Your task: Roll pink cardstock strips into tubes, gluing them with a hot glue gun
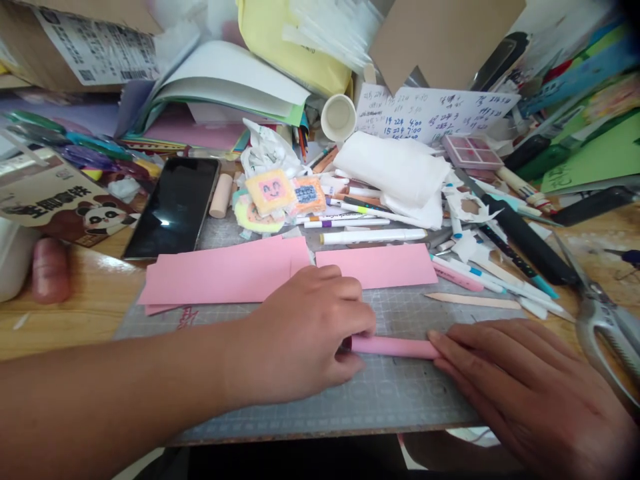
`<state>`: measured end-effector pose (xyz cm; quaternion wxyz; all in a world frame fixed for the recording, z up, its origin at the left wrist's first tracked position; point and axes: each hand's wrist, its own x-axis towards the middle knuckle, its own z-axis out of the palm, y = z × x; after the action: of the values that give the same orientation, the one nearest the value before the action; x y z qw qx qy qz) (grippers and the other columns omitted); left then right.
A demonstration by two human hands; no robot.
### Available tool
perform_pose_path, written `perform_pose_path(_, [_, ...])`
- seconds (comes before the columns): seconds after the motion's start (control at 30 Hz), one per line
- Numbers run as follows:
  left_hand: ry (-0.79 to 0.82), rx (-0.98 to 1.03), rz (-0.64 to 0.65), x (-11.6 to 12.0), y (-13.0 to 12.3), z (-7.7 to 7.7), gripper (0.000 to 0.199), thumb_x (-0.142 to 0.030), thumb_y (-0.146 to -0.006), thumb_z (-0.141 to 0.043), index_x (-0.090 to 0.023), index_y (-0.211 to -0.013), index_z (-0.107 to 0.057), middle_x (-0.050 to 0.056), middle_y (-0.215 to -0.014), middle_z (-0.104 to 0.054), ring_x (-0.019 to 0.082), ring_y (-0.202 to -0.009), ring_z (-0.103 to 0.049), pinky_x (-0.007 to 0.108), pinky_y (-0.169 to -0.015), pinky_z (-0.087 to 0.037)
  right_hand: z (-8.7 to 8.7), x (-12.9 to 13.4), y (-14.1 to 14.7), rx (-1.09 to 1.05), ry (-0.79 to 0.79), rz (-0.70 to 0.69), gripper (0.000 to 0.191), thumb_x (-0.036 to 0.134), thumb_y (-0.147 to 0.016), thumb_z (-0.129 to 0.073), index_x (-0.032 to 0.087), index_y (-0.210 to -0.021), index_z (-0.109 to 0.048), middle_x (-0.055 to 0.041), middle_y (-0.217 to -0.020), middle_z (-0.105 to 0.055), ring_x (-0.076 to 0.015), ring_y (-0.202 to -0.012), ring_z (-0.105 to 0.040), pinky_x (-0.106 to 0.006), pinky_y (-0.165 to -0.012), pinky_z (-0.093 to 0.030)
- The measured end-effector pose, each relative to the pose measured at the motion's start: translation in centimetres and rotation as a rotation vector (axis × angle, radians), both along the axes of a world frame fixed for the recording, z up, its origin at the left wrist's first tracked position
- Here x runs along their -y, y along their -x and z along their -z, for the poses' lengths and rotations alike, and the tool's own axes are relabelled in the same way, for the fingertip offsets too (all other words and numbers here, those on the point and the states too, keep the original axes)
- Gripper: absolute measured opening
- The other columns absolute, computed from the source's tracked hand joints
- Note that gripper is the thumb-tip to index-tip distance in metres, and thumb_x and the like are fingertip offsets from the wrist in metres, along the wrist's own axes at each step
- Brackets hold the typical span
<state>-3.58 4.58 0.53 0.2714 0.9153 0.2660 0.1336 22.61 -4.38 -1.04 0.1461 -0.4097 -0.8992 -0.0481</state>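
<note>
Head: two hands (313,327) on one narrow pink strip (395,346); one cup (339,119).

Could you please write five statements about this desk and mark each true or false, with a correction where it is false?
1. The right hand touches the narrow pink strip. True.
2. The left hand holds the scissors. False: the left hand is at the strip's other end; the scissors lie at far right.
3. The phone has a dark screen. True.
4. The panda packet lies right of the phone. False: the panda packet is on its left.
5. The grey mat lies under the strip. True.
</note>
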Motion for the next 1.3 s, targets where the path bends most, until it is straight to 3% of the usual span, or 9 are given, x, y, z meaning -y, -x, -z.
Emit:
perform_pose_path(0.13, [-0.02, 0.009, 0.03, 0.2, 0.0, 0.3, 0.008, -0.018, -0.075, -0.072, -0.018, -0.074, -0.064, -0.001, -0.078, -0.059, 0.017, -0.077, -0.048, 0.032, -0.071, -0.032, -0.5, -0.1, 0.4, -0.015, 0.059, 0.034, 0.022, 0.019, -0.095, -0.046, 0.013, -0.106, -0.064, -0.011, -0.096, -0.063, -0.0255, -0.086, -0.054, -0.041, -0.075, -0.038])
perform_pose_path(0.27, [-0.104, 0.031, 0.06, 0.6, -0.4, 0.6, 0.002, -0.019, -0.081, -0.067, -0.017, -0.081, -0.066, 0.001, -0.086, -0.06, 0.019, -0.082, -0.047, 0.034, -0.074, -0.033, -1.1, -0.2, 1.2, -0.068, 0.077, 0.076, 0.015, 0.015, -0.092, -0.054, 0.014, -0.101, -0.065, -0.0087, -0.091, -0.065, -0.0226, -0.082, -0.054, -0.039, -0.073, -0.038])
perform_pose_path(0.53, [-0.113, 0.074, 0.089, 1.0, -1.2, 1.2, 0.015, -0.018, -0.092, -0.053, -0.016, -0.088, -0.067, 0.002, -0.081, -0.061, 0.017, -0.076, -0.052, 0.029, -0.069, -0.038, -0.9, -0.7, 0.8, -0.113, 0.117, 0.13, 0.015, 0.021, -0.092, -0.057, 0.019, -0.101, -0.068, -0.0052, -0.087, -0.065, -0.0188, -0.078, -0.055, -0.036, -0.072, -0.038])
perform_pose_path(0.77, [-0.12, 0.083, 0.063, 0.2, -1.3, 1.4, 0.009, -0.019, -0.089, -0.056, -0.022, -0.087, -0.065, -0.003, -0.084, -0.066, 0.013, -0.078, -0.06, 0.023, -0.068, -0.042, -0.6, -1.3, -2.4, -0.324, 0.306, 0.1, 0.018, 0.029, -0.089, -0.062, 0.021, -0.103, -0.071, -0.0057, -0.089, -0.065, -0.0185, -0.085, -0.057, -0.036, -0.077, -0.04])
perform_pose_path(1.07, [-0.206, 0.054, 0.047, 0.3, -0.8, 1.8, 0.01, -0.031, -0.091, -0.054, -0.03, -0.094, -0.064, -0.006, -0.09, -0.067, 0.012, -0.081, -0.063, 0.021, -0.071, -0.044, -0.3, -0.7, -3.4, -0.409, 0.291, 0.147, 0.015, 0.025, -0.088, -0.063, 0.018, -0.097, -0.072, -0.0078, -0.09, -0.065, -0.019, -0.085, -0.057, -0.035, -0.077, -0.046])
perform_pose_path(1.3, [-0.161, 0.025, 0.034, 0.3, -0.7, 1.6, 0.012, -0.033, -0.091, -0.053, -0.03, -0.093, -0.065, -0.006, -0.089, -0.066, 0.011, -0.08, -0.062, 0.02, -0.069, -0.044, -0.1, -0.7, -3.6, -0.41, 0.287, 0.16, 0.016, 0.026, -0.088, -0.062, 0.018, -0.096, -0.074, -0.0076, -0.088, -0.065, -0.0193, -0.084, -0.055, -0.035, -0.077, -0.045])
